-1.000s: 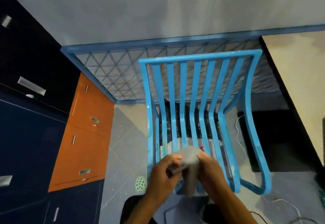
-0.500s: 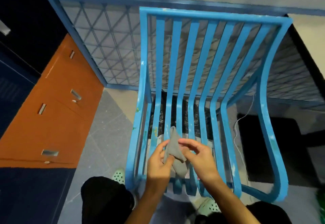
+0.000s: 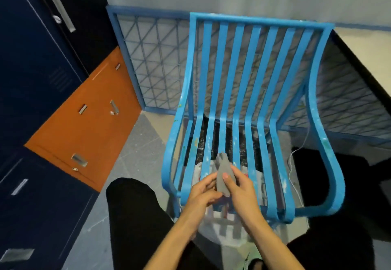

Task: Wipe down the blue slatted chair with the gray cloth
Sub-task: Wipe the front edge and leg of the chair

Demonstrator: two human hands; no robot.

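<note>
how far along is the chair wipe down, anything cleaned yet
Done: nothing visibly; the blue slatted chair shows pale specks on its arms and seat slats. In hand: the left hand and right hand both hold the bunched gray cloth over the front of the seat, apparently readying it. Left: seemingly the whole chair, meaning seat, backrest and arms.

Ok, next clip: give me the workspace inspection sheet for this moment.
Surface: blue slatted chair, pale specks on the seat slats.
Job's things: gray cloth, bunched, held over the seat front.
Clutter: white bag beneath the seat.
Hands: left hand and right hand both grip the cloth.
Cables: white cable on the floor, right of the chair.
Surroundings: tiled floor, orange cabinet, dark blue lockers, blue mesh panel behind the chair.
</note>
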